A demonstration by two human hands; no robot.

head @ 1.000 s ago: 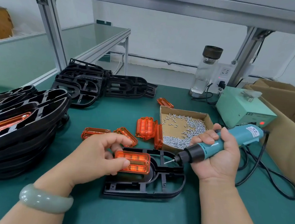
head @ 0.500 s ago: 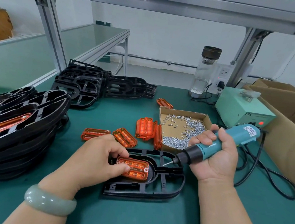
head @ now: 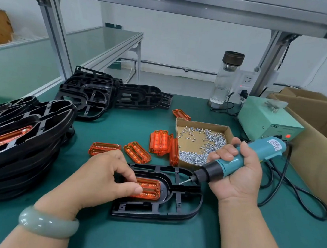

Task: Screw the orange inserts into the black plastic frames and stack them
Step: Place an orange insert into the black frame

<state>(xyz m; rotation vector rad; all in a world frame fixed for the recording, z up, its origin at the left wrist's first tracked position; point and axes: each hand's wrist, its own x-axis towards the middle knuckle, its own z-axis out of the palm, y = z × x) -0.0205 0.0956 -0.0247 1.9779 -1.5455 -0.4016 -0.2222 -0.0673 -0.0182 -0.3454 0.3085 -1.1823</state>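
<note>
Centrally, a black plastic frame (head: 179,205) is laid flat on a green table (head: 169,241). An orange insert (head: 150,189) is seated in its opening and pinched by the left hand (head: 103,179). A teal electric screwdriver (head: 213,171) is gripped by the right hand (head: 239,174), its bit angled toward the frame just beside the insert.

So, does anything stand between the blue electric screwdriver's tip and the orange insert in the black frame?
Nothing visible does: only bare black plastic frame lies between the blue electric screwdriver and the orange insert, which the left hand holds.
</note>
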